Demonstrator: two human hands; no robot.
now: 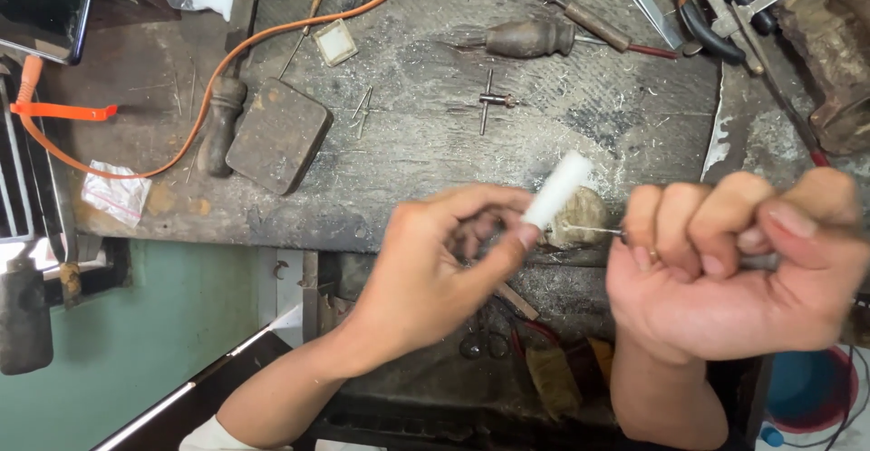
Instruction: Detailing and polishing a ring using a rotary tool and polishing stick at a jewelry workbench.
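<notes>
Left hand [435, 261] pinches a small white stick [557, 188] near its bottom end, right at the desk [426, 143] edge, while the right hand [725, 270] is fisted tight around a thin metal tool [594, 230] poking toward it. Stick looks light, stiff and probably brittle, so holding it low seems smart. Screwdriver [526, 38] and orange cable [272, 34] sit further back.

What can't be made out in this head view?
- Tool in the right hand: only a thin metal tip shows; the fingers hide the handle.
- White stick in the left hand: lower end hidden by the fingertips; motion-blurred.
- Where tip meets the pale lump: too blurred.
- Pliers: cut off at the top edge.
</notes>
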